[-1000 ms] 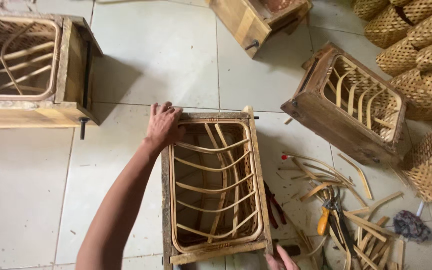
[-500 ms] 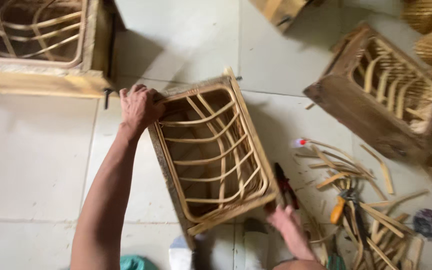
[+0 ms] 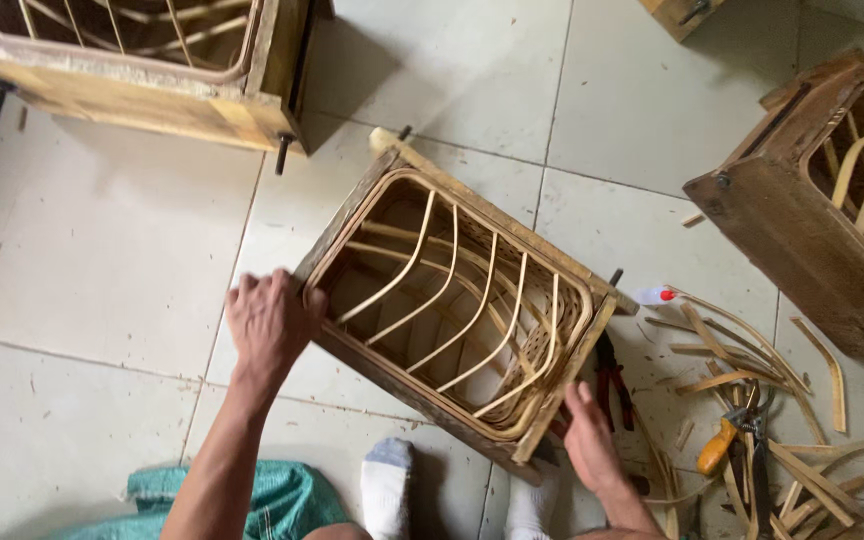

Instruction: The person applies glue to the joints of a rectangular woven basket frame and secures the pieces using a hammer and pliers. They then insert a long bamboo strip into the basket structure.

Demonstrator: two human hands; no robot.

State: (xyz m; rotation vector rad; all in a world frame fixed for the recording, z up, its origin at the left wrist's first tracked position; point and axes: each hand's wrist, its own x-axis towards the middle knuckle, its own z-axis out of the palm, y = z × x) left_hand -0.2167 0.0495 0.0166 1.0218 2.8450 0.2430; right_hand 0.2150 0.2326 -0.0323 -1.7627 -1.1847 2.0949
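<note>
On the tiled floor [image 3: 102, 300], the left hand [image 3: 270, 322] grips one corner of the wooden basket frame [image 3: 452, 300] while the right hand [image 3: 589, 437] grips the opposite corner, tilting it.

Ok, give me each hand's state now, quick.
Left hand: closed on the wooden frame edge.
Right hand: gripping the frame's near corner.
</note>
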